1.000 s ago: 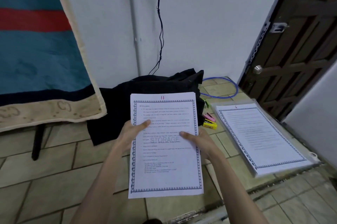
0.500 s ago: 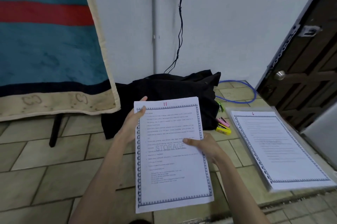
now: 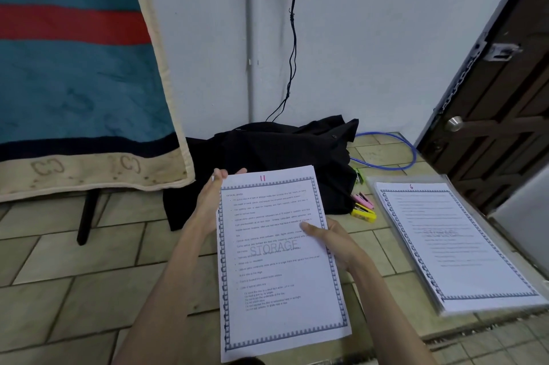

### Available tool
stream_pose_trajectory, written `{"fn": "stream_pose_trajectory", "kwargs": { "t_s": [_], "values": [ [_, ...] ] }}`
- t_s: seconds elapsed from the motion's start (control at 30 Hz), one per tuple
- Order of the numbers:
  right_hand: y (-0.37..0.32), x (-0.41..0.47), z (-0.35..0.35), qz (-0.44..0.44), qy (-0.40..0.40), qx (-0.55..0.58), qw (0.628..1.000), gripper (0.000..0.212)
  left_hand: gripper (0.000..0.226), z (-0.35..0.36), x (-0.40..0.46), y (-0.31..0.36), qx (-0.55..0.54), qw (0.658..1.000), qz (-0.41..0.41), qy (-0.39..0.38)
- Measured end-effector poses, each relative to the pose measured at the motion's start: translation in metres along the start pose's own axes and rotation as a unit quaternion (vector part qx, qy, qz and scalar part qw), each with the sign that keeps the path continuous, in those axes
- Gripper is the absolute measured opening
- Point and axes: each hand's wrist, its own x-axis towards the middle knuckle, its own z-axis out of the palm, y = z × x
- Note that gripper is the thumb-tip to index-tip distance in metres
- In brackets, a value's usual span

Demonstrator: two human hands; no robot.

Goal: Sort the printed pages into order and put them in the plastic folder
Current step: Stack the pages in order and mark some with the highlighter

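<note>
Pages [image 3: 282,260], sheet 11 on top, left of folder stack [image 3: 454,246]: left hand [image 3: 212,201] grip pinching top corner, right hand [image 3: 332,238] grip clamping right edge; peel single sheet only.

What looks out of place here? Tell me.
The black garment lies crumpled on the floor against the wall, with highlighters loose beside it. The held pages and the stack on the plastic folder look tidy.

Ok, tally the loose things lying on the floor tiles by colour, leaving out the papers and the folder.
Black: 1, the black cloth
Blue: 1, the blue cable
Pink: 1, the pink highlighter
Yellow: 1, the yellow highlighter
Green: 1, the green item, partly hidden by the cloth
Total: 5
</note>
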Motion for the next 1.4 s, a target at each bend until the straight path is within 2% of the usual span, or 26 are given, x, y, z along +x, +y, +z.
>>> {"fn": "stream_pose_trajectory", "kwargs": {
  "t_s": [0.1,0.23,0.37,0.5,0.63,0.7,0.8,0.93,1.03,1.13,1.23,1.27,1.3,1.37,1.4],
  "values": [
    [0.004,0.003,-0.001,-0.019,0.019,-0.011,1.000,0.023,0.016,-0.006,-0.001,-0.004,0.072,0.997,0.000,0.001],
    [0.003,0.005,-0.002,-0.037,0.047,-0.024,0.998,0.025,0.023,-0.012,-0.006,-0.016,0.148,0.987,-0.048,-0.030],
    [0.002,0.004,-0.002,-0.037,0.033,-0.050,0.998,0.028,0.029,-0.012,-0.004,-0.016,0.110,0.991,-0.072,-0.037],
    [0.003,0.001,-0.002,-0.049,0.033,-0.023,0.998,0.026,0.029,-0.013,-0.002,-0.012,0.084,0.987,-0.127,-0.055],
    [0.003,0.000,-0.004,-0.049,0.033,-0.022,0.998,0.026,0.021,-0.011,0.000,-0.015,0.152,0.977,-0.137,-0.061],
    [0.002,-0.001,-0.005,-0.045,0.038,-0.021,0.998,0.022,0.025,-0.010,0.002,-0.018,0.180,0.973,-0.132,-0.062],
    [0.002,0.000,-0.005,-0.043,0.032,-0.015,0.998,0.018,0.036,-0.011,0.004,-0.019,0.181,0.973,-0.131,-0.059],
    [0.003,0.002,-0.005,-0.062,0.038,-0.017,0.997,0.016,0.040,-0.014,0.006,-0.020,0.149,0.971,-0.171,-0.077],
    [0.004,0.006,-0.006,-0.068,0.045,-0.036,0.996,0.018,0.029,-0.016,0.006,-0.021,0.139,0.968,-0.188,-0.088],
    [0.007,0.007,-0.007,-0.051,0.035,-0.060,0.996,0.024,0.027,-0.012,0.005,-0.023,0.176,0.965,-0.171,-0.089],
    [-0.003,0.006,-0.014,-0.013,0.017,-0.146,0.989,0.030,0.028,-0.012,0.008,-0.022,0.208,0.963,-0.151,-0.080],
    [-0.010,0.010,-0.021,-0.021,0.051,-0.176,0.983,0.036,0.028,-0.014,0.010,-0.021,0.210,0.963,-0.149,-0.083],
    [-0.019,0.016,-0.029,-0.045,0.120,-0.205,0.970,0.035,0.029,-0.016,0.011,-0.020,0.211,0.962,-0.148,-0.088],
    [-0.038,0.033,-0.053,-0.110,0.299,-0.279,0.906,0.022,0.031,-0.018,0.011,-0.018,0.214,0.960,-0.146,-0.102],
    [-0.047,0.040,-0.065,-0.118,0.353,-0.322,0.870,0.019,0.031,-0.018,0.010,-0.018,0.217,0.959,-0.144,-0.111]
  ]
}}
